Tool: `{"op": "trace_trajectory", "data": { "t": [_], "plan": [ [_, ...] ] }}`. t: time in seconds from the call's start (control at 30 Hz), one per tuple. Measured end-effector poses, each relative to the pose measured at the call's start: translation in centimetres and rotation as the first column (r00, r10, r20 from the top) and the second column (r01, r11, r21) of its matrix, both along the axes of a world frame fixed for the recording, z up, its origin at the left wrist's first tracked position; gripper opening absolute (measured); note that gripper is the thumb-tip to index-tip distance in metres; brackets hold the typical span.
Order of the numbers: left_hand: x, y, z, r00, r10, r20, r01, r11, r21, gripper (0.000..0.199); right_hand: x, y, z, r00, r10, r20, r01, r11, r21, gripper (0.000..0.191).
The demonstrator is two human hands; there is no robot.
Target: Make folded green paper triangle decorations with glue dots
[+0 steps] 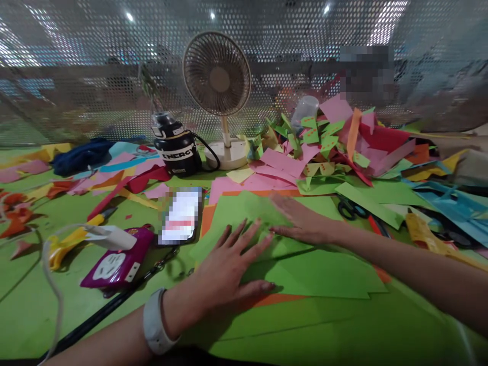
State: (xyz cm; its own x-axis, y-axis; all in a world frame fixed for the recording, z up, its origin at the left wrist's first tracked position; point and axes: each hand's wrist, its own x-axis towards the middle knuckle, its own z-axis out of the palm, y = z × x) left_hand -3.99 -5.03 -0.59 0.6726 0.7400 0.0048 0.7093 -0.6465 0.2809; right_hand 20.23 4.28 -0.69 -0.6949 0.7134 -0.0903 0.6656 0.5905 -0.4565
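Observation:
My left hand (232, 264), with a grey band on its wrist, lies palm down with fingers spread on a light green sheet (229, 208). My right hand (297, 218) rests at the right part of that sheet, its fingers stretched out flat and slightly blurred. Neither hand grips anything. Under both hands are more green sheets (324, 274), with the edges of orange paper (282, 299) showing below them. Pink paper (221, 185) sticks out at the far edge of the stack.
Left of the stack lie a lit phone (182, 216), a purple case (122, 259), a white plug and yellow scissors (68, 246). A black bottle (177, 150) and a fan (219, 76) stand behind. Paper scraps (282, 162) and black-handled scissors (348, 207) are at the right.

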Motion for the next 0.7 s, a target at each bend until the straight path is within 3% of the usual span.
{"op": "trace_trajectory", "data": {
  "t": [0.17, 0.3, 0.4, 0.53, 0.63, 0.7],
  "plan": [
    [-0.3, 0.3, 0.0, 0.932, 0.236, 0.277, -0.236, 0.971, -0.032, 0.1, 0.5, -0.2, 3.2, 0.951, -0.289, -0.11, 0.284, 0.957, -0.062, 0.096],
    [-0.2, 0.9, 0.0, 0.872, 0.336, 0.356, -0.288, 0.94, -0.182, 0.092, 1.7, -0.7, 4.5, 0.915, -0.39, -0.106, 0.388, 0.921, -0.039, 0.09],
    [-0.4, 1.1, -0.1, 0.881, 0.229, 0.414, -0.19, 0.973, -0.134, 0.08, 3.8, -0.6, 5.2, 0.904, -0.402, -0.146, 0.401, 0.915, -0.034, 0.08],
    [-0.7, 1.0, 0.2, 0.913, -0.08, 0.4, 0.055, 0.996, 0.075, 0.08, 8.3, 0.1, 6.1, 0.914, -0.34, -0.222, 0.321, 0.94, -0.119, 0.061],
    [-0.9, 1.1, 0.5, 0.884, -0.188, 0.427, 0.172, 0.982, 0.076, 0.08, 11.1, -0.1, 5.3, 0.982, -0.173, -0.079, 0.175, 0.984, 0.023, 0.059],
    [-1.0, 1.4, 0.6, 0.867, -0.172, 0.469, 0.173, 0.984, 0.042, 0.062, 11.9, -1.0, 4.1, 0.997, -0.074, 0.022, 0.072, 0.993, 0.094, 0.06]
  ]
}}
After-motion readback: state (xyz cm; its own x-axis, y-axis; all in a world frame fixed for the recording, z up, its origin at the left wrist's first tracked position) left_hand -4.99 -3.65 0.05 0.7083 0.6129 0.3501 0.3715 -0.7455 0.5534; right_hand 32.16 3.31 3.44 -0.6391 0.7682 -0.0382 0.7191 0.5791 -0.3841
